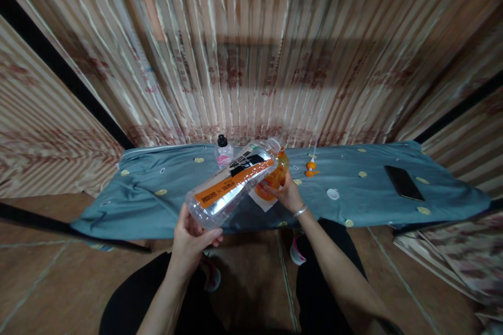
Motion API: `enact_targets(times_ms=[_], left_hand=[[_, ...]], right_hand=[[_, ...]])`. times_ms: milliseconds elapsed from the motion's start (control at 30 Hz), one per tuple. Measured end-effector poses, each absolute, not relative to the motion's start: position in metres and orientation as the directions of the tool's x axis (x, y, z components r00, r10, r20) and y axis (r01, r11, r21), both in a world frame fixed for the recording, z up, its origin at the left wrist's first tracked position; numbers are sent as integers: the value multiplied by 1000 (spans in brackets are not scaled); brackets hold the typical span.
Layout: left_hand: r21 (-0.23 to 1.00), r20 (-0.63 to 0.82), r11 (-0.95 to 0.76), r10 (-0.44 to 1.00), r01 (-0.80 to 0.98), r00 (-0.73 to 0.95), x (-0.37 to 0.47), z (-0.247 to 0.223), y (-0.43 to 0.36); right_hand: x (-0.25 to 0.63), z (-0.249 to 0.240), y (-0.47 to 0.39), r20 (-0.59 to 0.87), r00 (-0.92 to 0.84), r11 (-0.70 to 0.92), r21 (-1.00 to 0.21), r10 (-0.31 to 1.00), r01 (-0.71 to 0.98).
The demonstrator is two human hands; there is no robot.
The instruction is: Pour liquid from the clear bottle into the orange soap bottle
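My left hand (195, 238) grips the base of a large clear plastic bottle (236, 183) with an orange, black and silver label. That bottle is tilted, its mouth up and to the right, close to the neck of an orange bottle (277, 174). Whether the two necks touch I cannot tell. Around the orange bottle's right side, my right hand (288, 193) is closed. Beneath it a piece of white paper (264, 202) shows. An orange pump top (312, 166) with a clear tube lies to the right, and a white round cap (332, 194) is nearer the front.
A small clear bottle with a black cap (222, 141) stands behind the large one. Toward the right end of the blue-green cloth-covered table (377, 188) lies a black phone (404, 183). Striped curtains (251, 63) hang behind, and dark poles (70, 73) frame both sides.
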State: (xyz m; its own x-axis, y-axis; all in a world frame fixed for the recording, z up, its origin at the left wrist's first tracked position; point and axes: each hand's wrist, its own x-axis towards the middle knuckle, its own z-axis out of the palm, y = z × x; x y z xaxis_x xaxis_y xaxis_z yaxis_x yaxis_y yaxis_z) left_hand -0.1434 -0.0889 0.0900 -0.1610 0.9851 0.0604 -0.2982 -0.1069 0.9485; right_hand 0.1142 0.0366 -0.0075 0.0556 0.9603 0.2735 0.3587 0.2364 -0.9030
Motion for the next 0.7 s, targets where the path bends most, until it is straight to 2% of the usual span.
enact_targets(times_ms=[400,700], left_hand=[[954,151,-197,968,-228,-202,-162,87,-68],[938,131,-185,972,-292,-194,-166,84,-67]], right_hand=[[114,-5,36,262,78,217,-905,962,365],[113,-5,34,260,73,215,-900,963,379]])
